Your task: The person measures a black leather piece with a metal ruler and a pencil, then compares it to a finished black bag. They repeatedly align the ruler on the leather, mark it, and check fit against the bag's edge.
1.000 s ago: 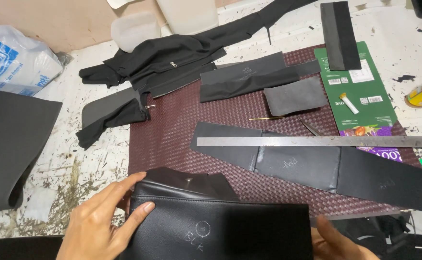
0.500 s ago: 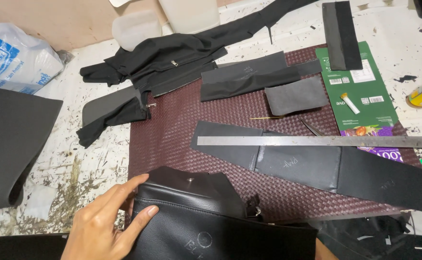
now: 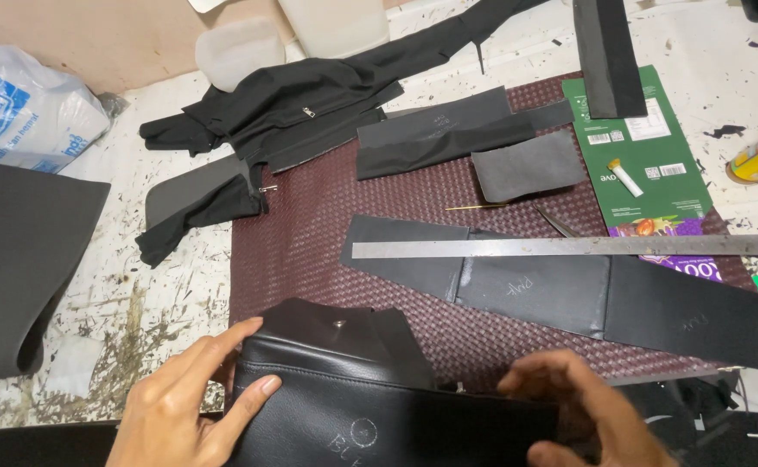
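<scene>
Hands: left hand (image 3: pixel 191 405), right hand (image 3: pixel 588 413) gripping black leather bag (image 3: pixel 370 406).

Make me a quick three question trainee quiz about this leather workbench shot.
1. True or false: the steel ruler lies across the long black leather strip.
2. Which hand grips the left edge of the black leather bag? A left hand, B right hand
3. What colour is the woven mat?

Key: 1 true; 2 A; 3 dark maroon.
</scene>
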